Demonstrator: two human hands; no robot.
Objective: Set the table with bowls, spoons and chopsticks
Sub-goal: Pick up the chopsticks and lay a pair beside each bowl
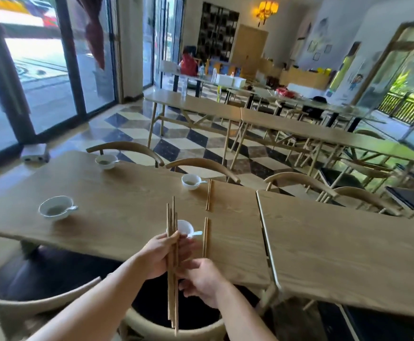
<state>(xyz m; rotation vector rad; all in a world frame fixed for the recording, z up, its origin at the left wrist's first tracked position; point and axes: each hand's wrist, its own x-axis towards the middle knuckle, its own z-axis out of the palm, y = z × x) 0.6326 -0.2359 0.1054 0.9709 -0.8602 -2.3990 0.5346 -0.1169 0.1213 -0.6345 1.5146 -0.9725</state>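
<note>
Chopsticks (172, 303) in a bunch, left hand (158, 260) wrapped around them, right hand (202, 283) pinching the same bunch lower down, right by the nearest bowl (186, 227) on the table (117, 190).

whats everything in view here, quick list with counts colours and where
bowls: four, white, spread over the near table
spoons: four, white, one resting in each bowl
laid chopstick pairs: two, light wood, right end of the near table, beside the two right-hand bowls
chopstick bundle: one, light wood, upright over the table's near edge
near table: one, light wood, in front
other tables: several, light wood, right and behind
chairs: several, light wood, curved backs, around the tables
left hand: one, grips the bundle
right hand: one, fingers curled at the bundle's lower part
</note>
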